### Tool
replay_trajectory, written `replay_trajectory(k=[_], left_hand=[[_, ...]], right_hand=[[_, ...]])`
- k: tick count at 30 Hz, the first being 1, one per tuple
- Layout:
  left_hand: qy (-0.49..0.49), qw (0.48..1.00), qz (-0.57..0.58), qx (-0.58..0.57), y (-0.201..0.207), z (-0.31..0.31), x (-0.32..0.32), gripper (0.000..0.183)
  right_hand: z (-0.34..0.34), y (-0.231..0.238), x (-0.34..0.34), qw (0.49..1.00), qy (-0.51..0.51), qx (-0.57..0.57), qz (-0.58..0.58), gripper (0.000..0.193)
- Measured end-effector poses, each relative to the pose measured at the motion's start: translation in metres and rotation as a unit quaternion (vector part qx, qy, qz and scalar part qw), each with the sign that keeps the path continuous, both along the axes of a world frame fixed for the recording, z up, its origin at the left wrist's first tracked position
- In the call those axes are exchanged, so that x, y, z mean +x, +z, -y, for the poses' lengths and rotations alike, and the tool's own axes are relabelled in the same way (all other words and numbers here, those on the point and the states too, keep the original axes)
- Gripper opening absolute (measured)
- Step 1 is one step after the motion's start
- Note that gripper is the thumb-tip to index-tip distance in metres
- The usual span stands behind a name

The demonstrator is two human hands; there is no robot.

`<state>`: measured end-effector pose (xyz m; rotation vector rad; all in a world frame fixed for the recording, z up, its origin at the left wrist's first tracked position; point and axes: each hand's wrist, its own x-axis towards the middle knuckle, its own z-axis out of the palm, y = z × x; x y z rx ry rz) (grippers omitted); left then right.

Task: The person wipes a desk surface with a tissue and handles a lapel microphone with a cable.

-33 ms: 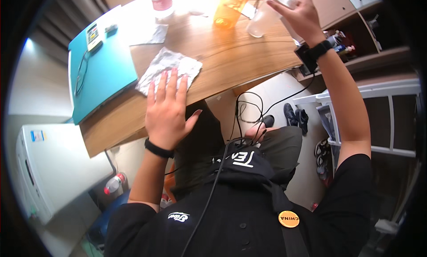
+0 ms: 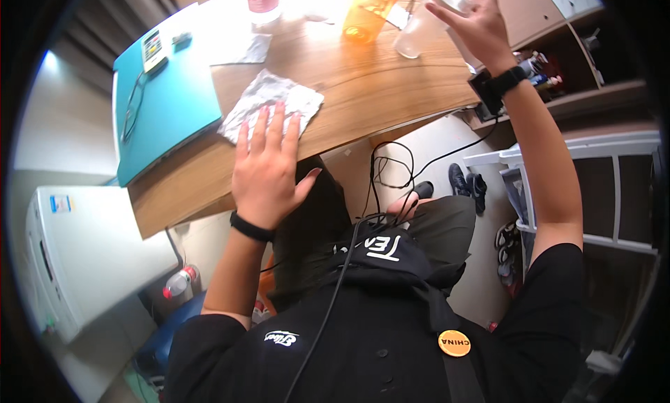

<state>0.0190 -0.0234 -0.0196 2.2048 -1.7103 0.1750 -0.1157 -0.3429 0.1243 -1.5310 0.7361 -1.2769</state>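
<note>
Fingers (image 2: 273,132) of left hand (image 2: 263,183) lie extended on one sheet (image 2: 255,96); right hand (image 2: 483,32) overlaps one translucent bottle (image 2: 413,39), grip indeterminable; one badge (image 2: 454,343) bears lettering.

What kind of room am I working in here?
Probably a lived-in home or dormitory room: there's a wooden table, a gathered curtain and black shoes on the floor.

Wooden table (image 2: 349,89) bears 1 crumpled white sheet (image 2: 273,89), 1 orange bottle (image 2: 366,16).
</note>
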Motion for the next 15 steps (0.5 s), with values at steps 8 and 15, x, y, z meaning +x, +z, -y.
replay_trajectory(k=[8, 15], left_hand=[[-0.031, 0.990, -0.042, -0.131, 0.002, -0.021, 0.001, 0.096], [-0.005, 0.979, -0.104, -0.177, 0.001, -0.080, 0.041, 0.043]], right_hand=[[-0.107, -0.043, -0.001, 0.828, 0.177, -0.488, -0.212, 0.053], [-0.181, -0.155, 0.061, 0.689, 0.272, -0.520, -0.426, 0.077]])
